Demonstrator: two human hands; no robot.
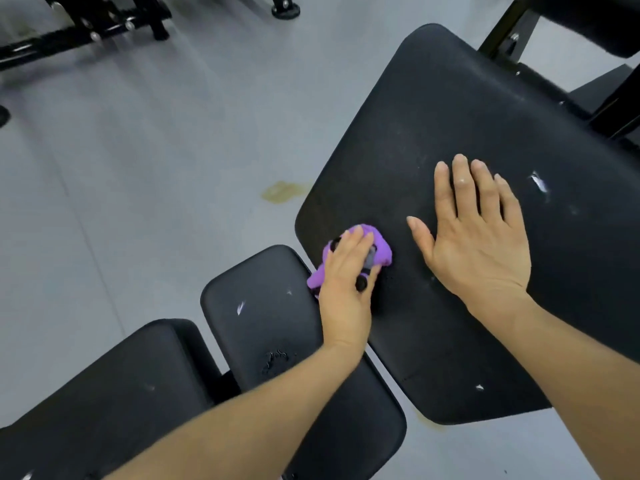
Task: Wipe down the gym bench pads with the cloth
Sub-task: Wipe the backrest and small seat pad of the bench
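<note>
A large black bench pad (467, 109) fills the right half of the view, scuffed with pale marks. My left hand (346, 282) grips a bunched purple cloth (379, 249) with black dots and presses it on the pad's near left corner. My right hand (478, 237) lies flat on the same pad, fingers straight and spread, just right of the cloth. A smaller black pad (263, 317) sits under my left forearm, with white nicks and a cracked patch.
Another black pad (121, 393) lies at the lower left. Grey floor (156, 150) with a yellowish stain (282, 191) spreads to the left. Black frame legs (104, 26) stand at the top left, and more black frame (609, 98) at the top right.
</note>
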